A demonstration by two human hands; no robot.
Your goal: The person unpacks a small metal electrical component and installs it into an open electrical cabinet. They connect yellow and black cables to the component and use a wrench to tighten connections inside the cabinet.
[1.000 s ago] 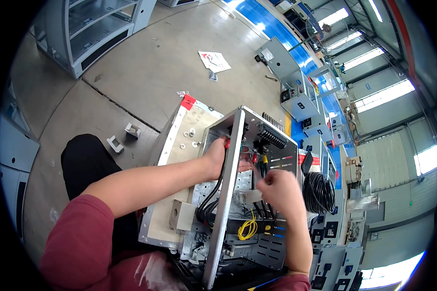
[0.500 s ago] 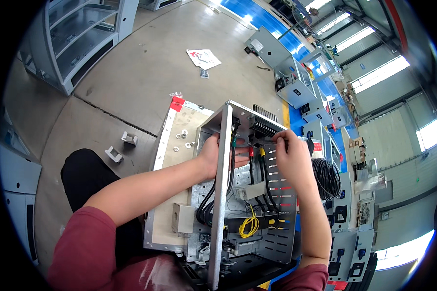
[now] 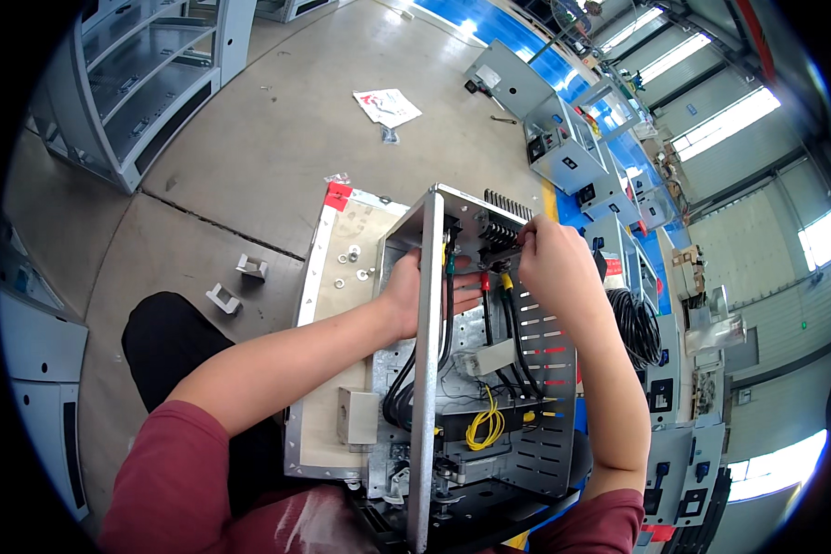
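Note:
A grey metal enclosure stands open in front of me, with black cables inside. My left hand reaches in behind its front bar, fingers stretched out beside the cable ends; the bar hides part of it. These ends carry a green sleeve, a red sleeve and a yellow sleeve. At the black ribbed terminal part on the far wall, my right hand is closed in a pinch. Whatever its fingertips hold is too small to make out. A yellow wire coil hangs lower in the enclosure.
Washers and bolts lie on the beige board under the enclosure, near a grey block. Two small brackets rest on the floor at left. A black cable coil and several grey cabinets stand at right.
My right hand has risen slightly along the ribbed terminal part, its pinch still closed. My left hand keeps its place among the cables. The whole view has shifted a little.

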